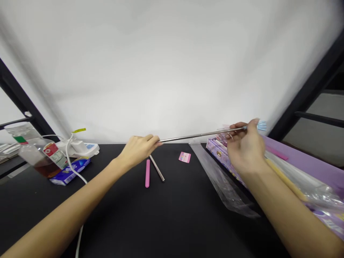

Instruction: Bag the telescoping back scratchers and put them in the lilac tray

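Holding: a straw-cleaning brush (201,135), level above the table (172,218).
Left hand (138,150): fingers narrowly pinching the brush's bare steel end.
Right hand (245,147): fingers closed on the stem, just beside the blue bristles (261,125).
Below the brush: a steel straw (157,168) and a pink tube (147,173).

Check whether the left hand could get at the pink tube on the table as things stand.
Probably yes: the left hand is just beyond the pink tube, with nothing between them. It is pinching the end of the metal rod, though, so it would likely need to let go first.
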The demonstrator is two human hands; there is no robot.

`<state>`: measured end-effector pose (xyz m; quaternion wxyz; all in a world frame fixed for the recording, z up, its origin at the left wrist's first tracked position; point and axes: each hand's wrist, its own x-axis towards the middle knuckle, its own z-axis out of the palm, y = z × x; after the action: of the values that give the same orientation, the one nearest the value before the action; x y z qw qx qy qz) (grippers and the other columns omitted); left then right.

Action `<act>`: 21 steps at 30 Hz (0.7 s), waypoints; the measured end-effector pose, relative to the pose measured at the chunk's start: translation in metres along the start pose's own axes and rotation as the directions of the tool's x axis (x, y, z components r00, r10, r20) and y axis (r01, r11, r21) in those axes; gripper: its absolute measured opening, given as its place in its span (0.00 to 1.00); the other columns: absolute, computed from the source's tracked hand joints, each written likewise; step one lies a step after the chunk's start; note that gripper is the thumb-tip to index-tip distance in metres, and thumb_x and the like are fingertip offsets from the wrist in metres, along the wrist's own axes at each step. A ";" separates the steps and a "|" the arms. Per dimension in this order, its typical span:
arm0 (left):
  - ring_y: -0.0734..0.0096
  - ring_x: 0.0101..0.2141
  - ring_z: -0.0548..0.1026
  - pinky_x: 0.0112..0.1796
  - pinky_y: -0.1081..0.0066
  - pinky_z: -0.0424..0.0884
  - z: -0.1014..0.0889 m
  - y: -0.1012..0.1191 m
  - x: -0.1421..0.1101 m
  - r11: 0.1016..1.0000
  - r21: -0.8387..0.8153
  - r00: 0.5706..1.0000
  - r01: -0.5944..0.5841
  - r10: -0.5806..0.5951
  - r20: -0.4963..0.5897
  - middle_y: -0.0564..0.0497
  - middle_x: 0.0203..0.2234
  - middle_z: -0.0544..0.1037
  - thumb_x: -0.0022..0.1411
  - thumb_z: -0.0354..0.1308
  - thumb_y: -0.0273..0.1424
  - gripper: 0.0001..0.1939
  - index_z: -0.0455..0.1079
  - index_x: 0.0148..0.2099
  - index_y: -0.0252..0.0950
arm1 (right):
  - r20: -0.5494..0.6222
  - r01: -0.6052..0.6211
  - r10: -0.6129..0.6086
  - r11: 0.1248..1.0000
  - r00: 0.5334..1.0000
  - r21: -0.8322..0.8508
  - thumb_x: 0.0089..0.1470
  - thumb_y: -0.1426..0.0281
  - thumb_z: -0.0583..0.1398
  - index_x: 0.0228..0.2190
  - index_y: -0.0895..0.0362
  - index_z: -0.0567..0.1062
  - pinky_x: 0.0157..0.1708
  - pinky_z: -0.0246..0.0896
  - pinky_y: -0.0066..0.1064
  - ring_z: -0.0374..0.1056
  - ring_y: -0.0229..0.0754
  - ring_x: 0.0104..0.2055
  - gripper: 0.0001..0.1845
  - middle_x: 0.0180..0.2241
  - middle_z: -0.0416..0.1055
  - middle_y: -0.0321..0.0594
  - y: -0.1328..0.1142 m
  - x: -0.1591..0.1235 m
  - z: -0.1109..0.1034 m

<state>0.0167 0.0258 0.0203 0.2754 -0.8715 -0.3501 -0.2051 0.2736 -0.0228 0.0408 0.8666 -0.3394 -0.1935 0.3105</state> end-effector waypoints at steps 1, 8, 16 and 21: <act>0.70 0.23 0.74 0.24 0.70 0.51 0.000 -0.001 -0.002 1.000 0.013 1.000 0.001 -0.002 0.014 0.51 0.27 0.77 0.75 0.41 0.40 0.18 0.68 0.39 0.37 | 0.005 -0.001 0.001 1.000 1.000 0.001 0.68 0.58 0.49 0.20 0.57 0.69 0.23 0.56 0.27 0.59 0.32 0.21 0.28 0.22 0.66 0.35 0.002 -0.001 0.000; 0.70 0.21 0.72 0.22 0.70 0.49 -0.007 0.018 0.006 1.000 -0.006 1.000 -0.019 0.019 -0.007 0.52 0.26 0.76 0.75 0.40 0.41 0.19 0.68 0.43 0.38 | 0.287 -0.078 0.106 0.991 0.952 -0.109 0.50 0.46 0.63 0.24 0.56 0.73 0.25 0.58 0.27 0.64 0.35 0.27 0.25 0.28 0.73 0.38 0.034 -0.039 0.010; 0.70 0.23 0.72 0.23 0.70 0.49 0.000 -0.003 -0.015 0.996 -0.089 0.998 0.000 0.006 0.061 0.52 0.26 0.77 0.74 0.41 0.38 0.16 0.68 0.43 0.39 | 0.306 -0.134 0.179 0.978 0.935 -0.162 0.46 0.47 0.67 0.26 0.57 0.77 0.26 0.57 0.27 0.62 0.35 0.29 0.24 0.31 0.73 0.39 0.045 -0.032 0.000; 0.72 0.22 0.66 0.26 0.72 0.56 -0.018 0.008 -0.006 0.893 -0.431 0.977 0.130 -0.041 0.209 0.55 0.21 0.69 0.73 0.42 0.38 0.16 0.68 0.41 0.38 | 0.452 -0.093 0.188 0.970 0.872 -0.225 0.51 0.49 0.64 0.29 0.55 0.78 0.33 0.60 0.28 0.66 0.40 0.40 0.21 0.37 0.74 0.40 0.053 -0.041 0.000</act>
<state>0.0156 0.0067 0.0277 0.0258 -0.9107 -0.3576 -0.2052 0.2221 -0.0202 -0.0017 0.7310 -0.3510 -0.4020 0.4252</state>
